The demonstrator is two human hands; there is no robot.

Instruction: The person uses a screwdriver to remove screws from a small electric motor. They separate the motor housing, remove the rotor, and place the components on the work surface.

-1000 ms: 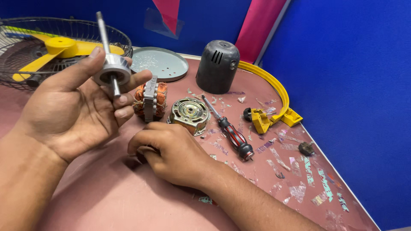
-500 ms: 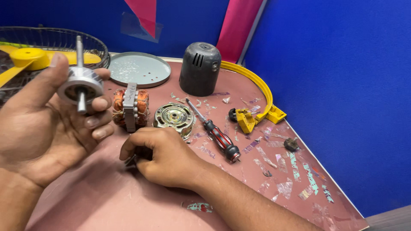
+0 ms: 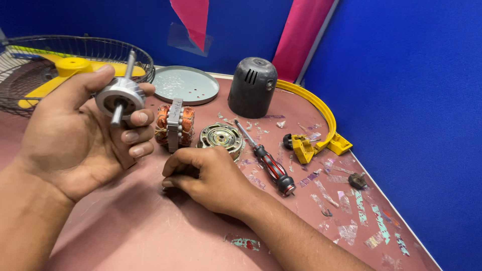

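Here we hold the silver cylindrical metal rotor with its thin steel shaft (image 3: 120, 95) up off the table in our left hand (image 3: 80, 135), thumb curled over the top of the drum and the fingers wrapped beneath it. The shaft's long axis runs nearly upright, tipped a little so its upper end leans to the right and away from us, its lower end towards our palm. Our right hand (image 3: 208, 175) rests knuckles-up on the scuffed pink tabletop (image 3: 125, 226), fingers curled under; whether they pinch something small we cannot tell.

The orange copper-wound stator with its grey steel core (image 3: 173, 125) stands on the table just beyond and between the two hands, lower than the rotor and to its right. The round brass-coloured metal end plate (image 3: 220, 136) lies just behind our right hand, and the red-and-black-handled screwdriver (image 3: 266, 160) lies to its right, tip pointing away from us.

Against half a second ago, the hands hold much the same pose, and the rotor is gripped the same way.
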